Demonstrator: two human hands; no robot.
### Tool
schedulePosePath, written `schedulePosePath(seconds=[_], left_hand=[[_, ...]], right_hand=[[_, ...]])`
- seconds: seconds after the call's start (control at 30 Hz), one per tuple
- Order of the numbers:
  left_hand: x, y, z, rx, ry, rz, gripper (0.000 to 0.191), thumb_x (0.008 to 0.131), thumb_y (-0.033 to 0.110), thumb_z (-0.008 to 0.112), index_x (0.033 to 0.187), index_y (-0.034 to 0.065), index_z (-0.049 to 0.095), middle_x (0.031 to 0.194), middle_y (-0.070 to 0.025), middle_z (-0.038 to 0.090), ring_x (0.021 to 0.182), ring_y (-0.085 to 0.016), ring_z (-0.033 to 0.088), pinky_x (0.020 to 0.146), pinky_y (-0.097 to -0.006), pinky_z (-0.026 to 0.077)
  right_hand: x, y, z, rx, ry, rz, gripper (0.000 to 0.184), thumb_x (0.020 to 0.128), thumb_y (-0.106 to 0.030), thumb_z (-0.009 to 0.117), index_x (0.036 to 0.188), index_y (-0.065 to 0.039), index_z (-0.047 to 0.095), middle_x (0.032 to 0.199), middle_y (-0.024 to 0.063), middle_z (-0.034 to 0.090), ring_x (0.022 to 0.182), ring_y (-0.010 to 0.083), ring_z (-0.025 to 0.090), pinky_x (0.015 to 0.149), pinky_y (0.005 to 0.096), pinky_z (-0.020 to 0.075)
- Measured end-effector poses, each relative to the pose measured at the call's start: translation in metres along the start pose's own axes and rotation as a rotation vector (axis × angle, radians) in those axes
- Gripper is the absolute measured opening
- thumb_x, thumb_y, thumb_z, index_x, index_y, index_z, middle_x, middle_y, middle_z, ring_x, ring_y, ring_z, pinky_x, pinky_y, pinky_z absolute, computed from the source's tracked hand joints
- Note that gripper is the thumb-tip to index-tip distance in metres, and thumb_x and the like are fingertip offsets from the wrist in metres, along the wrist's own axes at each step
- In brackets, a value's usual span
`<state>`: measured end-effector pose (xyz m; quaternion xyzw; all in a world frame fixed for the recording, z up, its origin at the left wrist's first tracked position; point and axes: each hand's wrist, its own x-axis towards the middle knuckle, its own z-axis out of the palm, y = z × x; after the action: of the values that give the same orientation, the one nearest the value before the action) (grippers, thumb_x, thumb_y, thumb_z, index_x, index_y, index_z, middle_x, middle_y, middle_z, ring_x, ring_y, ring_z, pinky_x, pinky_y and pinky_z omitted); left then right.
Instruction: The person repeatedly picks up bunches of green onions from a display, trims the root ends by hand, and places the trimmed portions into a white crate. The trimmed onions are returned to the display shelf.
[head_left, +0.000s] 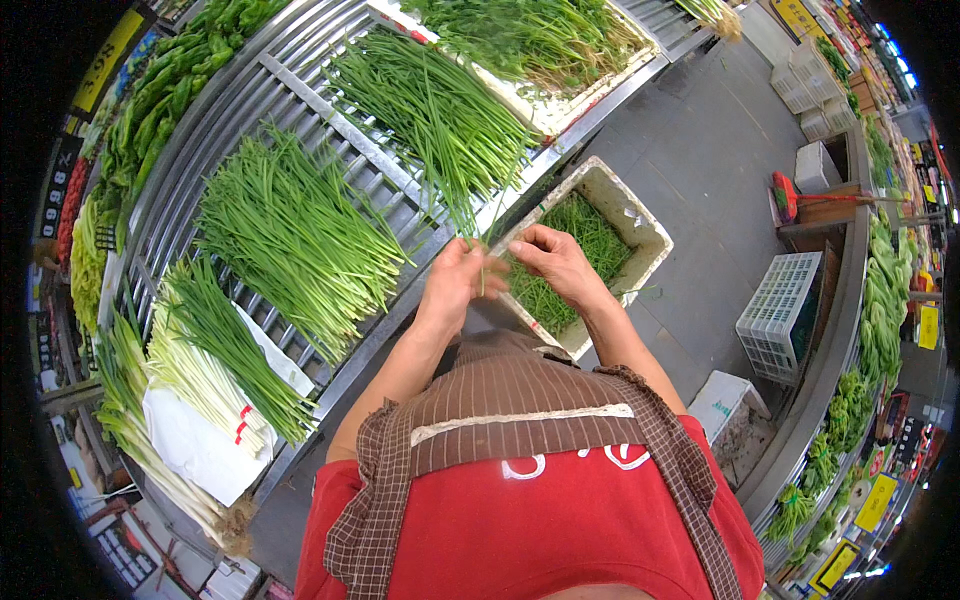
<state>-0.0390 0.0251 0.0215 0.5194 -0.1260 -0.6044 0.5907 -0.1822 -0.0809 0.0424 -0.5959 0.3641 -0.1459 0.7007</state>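
Observation:
My left hand (457, 281) holds the lower ends of a few green chives at the rack's front edge, its fingers partly blurred. Just to its right, my right hand (551, 262) has thumb and forefinger close together; whether a thin blade is between them, I cannot tell. Beyond my hands a loose pile of Chinese chives (450, 120) lies on the metal rack. A larger chive pile (292, 232) lies to the left. Under my right hand stands a white foam box (649, 232) with loose green blades (577, 217) inside.
A foam tray (559, 124) of leafy herbs sits on the rack at the top. Yellow-white chives (202, 367) lie on white paper at the left, near long leeks (165, 465). Across the grey tiled floor (675, 172) are a white plastic crate (780, 307) and a red broom (784, 199).

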Motion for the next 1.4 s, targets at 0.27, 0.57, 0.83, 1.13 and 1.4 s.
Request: schedulePosePath(seconds=[0.27, 0.57, 0.83, 1.13, 1.4], left_hand=[[0.003, 0.026, -0.001, -0.194, 0.089, 0.196, 0.016, 0.097, 0.023, 0.045, 0.1, 0.0076, 0.047, 0.089, -0.0091, 0.062, 0.074, -0.022, 0.062, 0.063, -0.0312, 0.048], [-0.049, 0.101, -0.074, 0.105, 0.445, 0.67, 0.031, 0.095, 0.012, 0.048, 0.124, 0.0018, 0.043, 0.086, -0.009, 0.063, 0.066, -0.014, 0.06, 0.053, -0.0223, 0.043], [-0.088, 0.088, -0.132, 0.993, 0.866, 0.303, 0.045, 0.087, 0.019, 0.061, 0.126, 0.0029, 0.046, 0.08, -0.009, 0.064, 0.059, -0.015, 0.058, 0.053, -0.0261, 0.045], [-0.068, 0.061, -0.079, 0.844, 0.43, 0.45, 0.029, 0.086, 0.02, 0.06, 0.109, 0.0015, 0.061, 0.091, -0.0091, 0.062, 0.078, -0.018, 0.059, 0.069, -0.0306, 0.048], [0.014, 0.036, -0.033, 0.242, 0.034, 0.034, 0.025, 0.092, 0.023, 0.056, 0.106, 0.0033, 0.064, 0.068, 0.0005, 0.057, 0.053, -0.005, 0.048, 0.045, -0.0179, 0.038]], right_hand=[[-0.027, 0.015, -0.008, 0.108, 0.253, -0.102, 0.018, 0.089, -0.024, 0.061, 0.088, -0.005, 0.059, 0.07, -0.0036, 0.049, 0.061, 0.0056, 0.043, 0.055, 0.0216, 0.0357], [-0.028, 0.103, -0.108, -0.794, 0.428, 0.093, 0.032, 0.085, -0.026, 0.059, 0.104, -0.001, 0.06, 0.105, 0.018, 0.062, 0.091, 0.0297, 0.06, 0.081, 0.0385, 0.0469], [0.045, 0.039, 0.006, -0.757, 0.169, -0.298, 0.028, 0.086, -0.029, 0.059, 0.091, -0.002, 0.062, 0.091, 0.0154, 0.061, 0.081, 0.0295, 0.06, 0.073, 0.0383, 0.0473], [0.078, -0.007, 0.036, -0.492, 0.197, -0.174, 0.028, 0.086, -0.027, 0.058, 0.092, 0.0, 0.061, 0.075, 0.0067, 0.06, 0.07, 0.0152, 0.054, 0.065, 0.0312, 0.045], [0.006, -0.008, 0.045, -0.542, 0.009, -0.122, 0.026, 0.082, -0.026, 0.063, 0.087, -0.001, 0.057, 0.079, 0.0187, 0.062, 0.074, 0.0331, 0.061, 0.066, 0.0396, 0.0471]])
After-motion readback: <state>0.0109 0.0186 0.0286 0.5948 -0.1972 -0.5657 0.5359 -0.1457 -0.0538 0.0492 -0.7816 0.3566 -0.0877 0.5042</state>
